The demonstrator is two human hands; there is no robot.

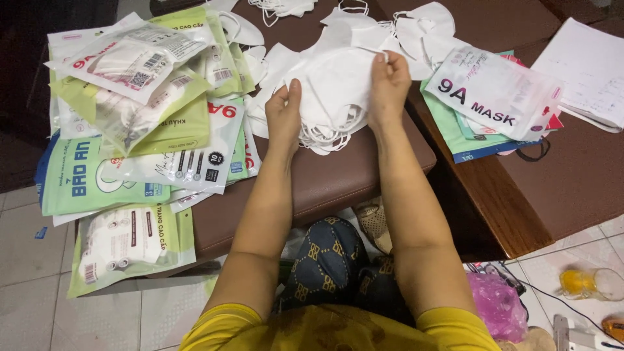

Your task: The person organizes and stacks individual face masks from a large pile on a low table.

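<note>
A stack of white face masks (335, 91) rests on a brown padded seat (325, 185), with ear loops hanging at its near edge. My left hand (285, 112) grips the stack's left side, thumb on top. My right hand (389, 81) pinches its upper right corner. More loose white masks (416, 29) lie spread out beyond the stack.
Many filled green and clear mask packets (140, 123) are piled at the left. A few flat packets (497, 97) and white papers (588, 68) lie on a brown wooden table (513, 214) at right. On the tiled floor sit a pink bag (499, 302) and a plastic cup (588, 284).
</note>
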